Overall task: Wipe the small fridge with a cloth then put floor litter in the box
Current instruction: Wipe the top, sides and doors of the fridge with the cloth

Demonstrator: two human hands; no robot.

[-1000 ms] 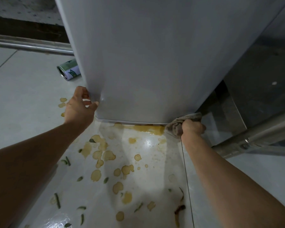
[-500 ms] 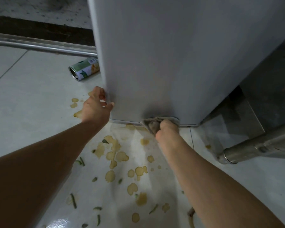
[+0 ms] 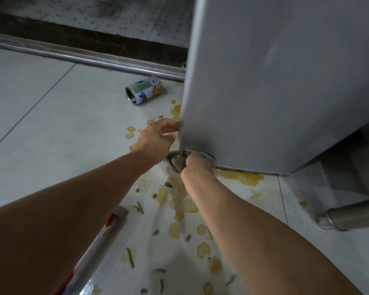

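The small grey fridge [image 3: 275,81] fills the upper right of the head view. My right hand [image 3: 197,166] grips a crumpled grey-brown cloth [image 3: 177,159] and presses it against the fridge's bottom front edge near its left corner. My left hand [image 3: 156,139] holds the fridge's lower left corner edge, fingers curled round it. Floor litter lies on the white tiles: several yellow chip-like slices [image 3: 175,229], green bean pieces [image 3: 130,257] and an empty green-labelled can [image 3: 144,92] on its side left of the fridge.
A yellow spill [image 3: 243,176] spreads under the fridge's front edge. A metal rail [image 3: 83,58] runs along the back of the floor. A metal pipe end [image 3: 345,216] lies at the right. A white-and-red flat object [image 3: 100,243] shows under my left arm.
My right hand has slid the cloth leftward along the fridge's bottom edge, from the right corner to near the left corner. My left hand stays on the left corner. The view has shifted left.
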